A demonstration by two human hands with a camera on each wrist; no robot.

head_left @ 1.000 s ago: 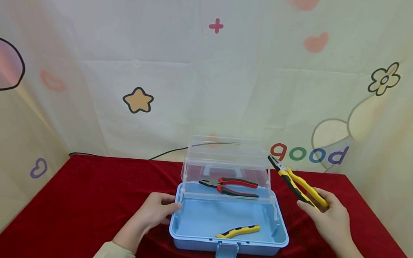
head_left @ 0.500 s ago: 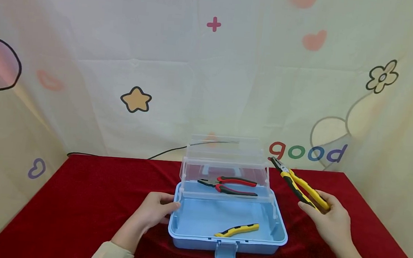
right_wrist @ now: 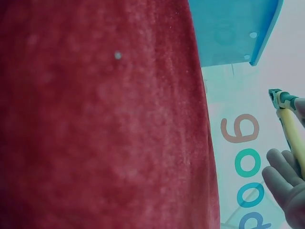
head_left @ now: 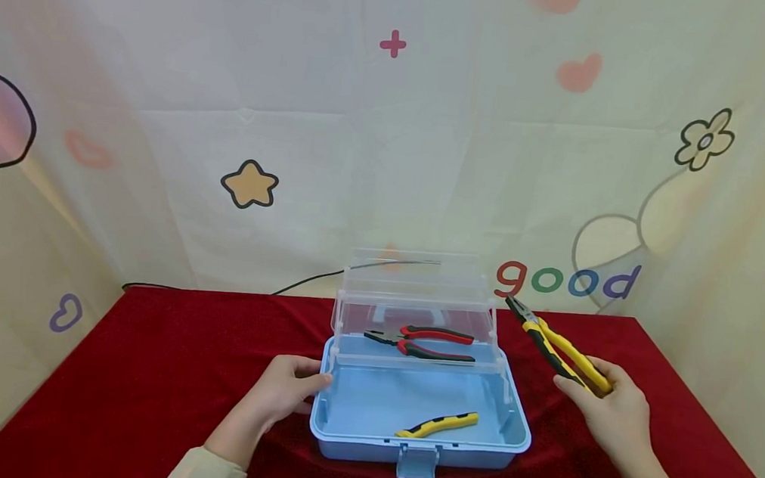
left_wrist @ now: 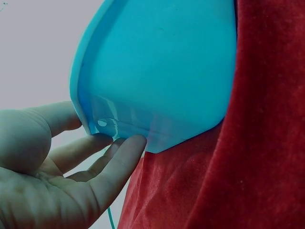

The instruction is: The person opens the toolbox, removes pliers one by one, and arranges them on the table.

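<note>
My left hand (head_left: 280, 391) holds the left side of a light-blue toolbox (head_left: 403, 396), thumb at the rim and fingers along the outside; the left wrist view shows fingertips against its wall (left_wrist: 157, 67). Raised above the table at right, my right hand (head_left: 619, 408) grips yellow-and-black pliers (head_left: 569, 349) by the handles, metal nose pointing up and left. Red-and-black pliers (head_left: 445, 336) appear through clear plastic at the toolbox's rear. A yellow-and-black handle (head_left: 441, 424) lies inside near the front wall; what it joins is hidden.
The toolbox's clear lid (head_left: 419, 284) stands raised at the back, and its front latch (head_left: 417, 462) hangs down. Dark red cloth (head_left: 173, 372) covers the table. A printed curtain (head_left: 423, 159) hangs behind, with a thin black cable (head_left: 310, 281) near its base.
The whole view has shifted slightly. The pliers in my right hand have dropped a little relative to the curtain. My left hand stays on the toolbox.
</note>
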